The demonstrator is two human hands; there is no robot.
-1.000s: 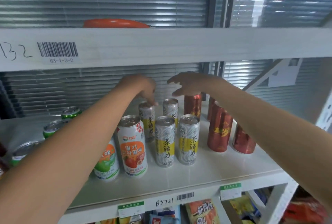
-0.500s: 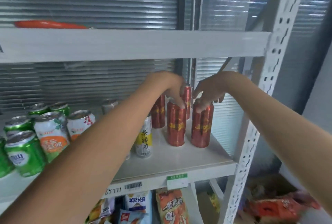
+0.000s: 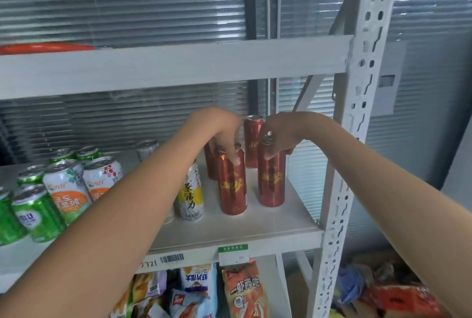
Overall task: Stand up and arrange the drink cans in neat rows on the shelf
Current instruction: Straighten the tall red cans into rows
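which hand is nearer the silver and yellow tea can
Left. The left hand grips the top of a red can right beside the tea can; the right hand holds another red can farther right.

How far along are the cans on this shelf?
Every can in view stands upright. In hand: left hand grips the front-left red can, right hand the front-right red can. Left: squaring the red block and the looser green cans.

Even, soft daylight; slight blur, wide-angle distortion.
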